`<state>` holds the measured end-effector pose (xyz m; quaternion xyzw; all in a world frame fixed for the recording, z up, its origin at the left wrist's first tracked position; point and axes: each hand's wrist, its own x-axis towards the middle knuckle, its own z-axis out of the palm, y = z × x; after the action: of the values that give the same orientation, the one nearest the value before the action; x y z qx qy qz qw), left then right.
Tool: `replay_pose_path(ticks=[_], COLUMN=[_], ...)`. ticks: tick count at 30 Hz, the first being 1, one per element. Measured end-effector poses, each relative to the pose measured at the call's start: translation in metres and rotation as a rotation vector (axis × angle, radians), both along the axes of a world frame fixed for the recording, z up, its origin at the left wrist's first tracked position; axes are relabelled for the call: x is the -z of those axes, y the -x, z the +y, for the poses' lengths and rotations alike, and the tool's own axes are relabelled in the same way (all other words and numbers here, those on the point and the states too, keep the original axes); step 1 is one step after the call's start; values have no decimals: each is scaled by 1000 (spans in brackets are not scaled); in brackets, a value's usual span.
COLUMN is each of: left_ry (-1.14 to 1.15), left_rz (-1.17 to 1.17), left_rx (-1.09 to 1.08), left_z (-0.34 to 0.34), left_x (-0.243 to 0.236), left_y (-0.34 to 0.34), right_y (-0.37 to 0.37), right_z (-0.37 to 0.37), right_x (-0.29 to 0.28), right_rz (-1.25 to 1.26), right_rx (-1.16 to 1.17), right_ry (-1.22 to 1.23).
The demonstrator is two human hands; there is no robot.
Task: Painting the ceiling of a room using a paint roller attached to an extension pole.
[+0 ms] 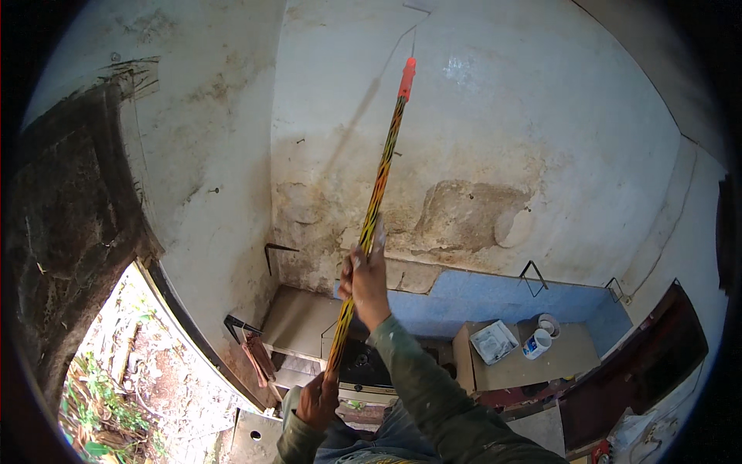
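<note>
Both my hands hold a long pole patterned in yellow, orange and black [378, 185], which leans up toward the wall in front of me. At its top is the red handle of a paint roller [407, 80], with a thin wire frame; the pale roller head [416, 8] is up by the wall, hard to make out. My left hand [318, 400] is closed round the pole's lower end. Higher up, my right hand [366, 284] grips the shaft, one finger stretched along it. The white wall [479, 100] has brown stains and a bare patch of plaster.
A paint tray [494, 342] and white tubs [537, 343] stand on the counter [572, 363] at right. Below my hands is a dark stove [367, 363]. Metal brackets [533, 278] stick out from the walls. At left, an opening shows plants [104, 406] outside.
</note>
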<state>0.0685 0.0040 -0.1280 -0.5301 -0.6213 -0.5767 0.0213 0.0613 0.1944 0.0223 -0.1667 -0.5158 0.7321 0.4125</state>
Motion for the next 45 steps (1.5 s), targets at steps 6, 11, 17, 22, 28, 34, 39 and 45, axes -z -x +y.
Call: replay_pose_path(ticks=[6, 11, 17, 22, 28, 34, 39, 45], left_ry=[361, 430, 444, 525, 503, 580, 340, 350], left_rz=[-653, -658, -741, -646, -567, -695, -257, -476], left_rx=[71, -143, -220, -301, -265, -197, -275, -169], left_z=[-64, -107, -151, -181, -185, -160, -125, -75], left_x=[38, 94, 146, 153, 158, 137, 115, 46], left_y=[-29, -56, -81, -98, -98, -86, -78, -47], right_y=[-16, -29, -45, -69, -68, -67, -53, -35], right_z=[-46, -90, -124, -152, -143, -130, -96, -49], right_x=[93, 134, 186, 174, 203, 168, 135, 101], right_rz=[-19, -75, -65, -77, -63, -60, -2, 53], right_rx=[-72, -41, -191, -203, -278, -179, -126, -128], right_ry=[159, 181, 319, 313, 407, 334, 246, 224])
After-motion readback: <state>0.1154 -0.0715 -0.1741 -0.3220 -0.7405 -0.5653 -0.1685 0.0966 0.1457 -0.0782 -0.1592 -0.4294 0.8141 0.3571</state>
